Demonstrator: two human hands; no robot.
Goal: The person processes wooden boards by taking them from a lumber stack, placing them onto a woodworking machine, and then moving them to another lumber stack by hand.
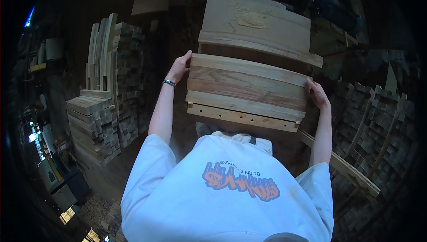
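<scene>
Several wooden boards lie side by side in front of my body, spanning the space between my hands. My left hand, with a metal band on the wrist, grips their far left corner. At the right end, my right hand holds the edge with its fingers over the end of the boards. The nearest piece is a strip with a row of dark round holes and a small peg at each end. Just beyond the boards is a wooden work surface with a pile of sawdust on it.
Stacked wood blocks and upright planks stand at the left. More stacked blocks fill the right side. A long wooden bar runs diagonally near my right arm. Dark machinery stands at the back right.
</scene>
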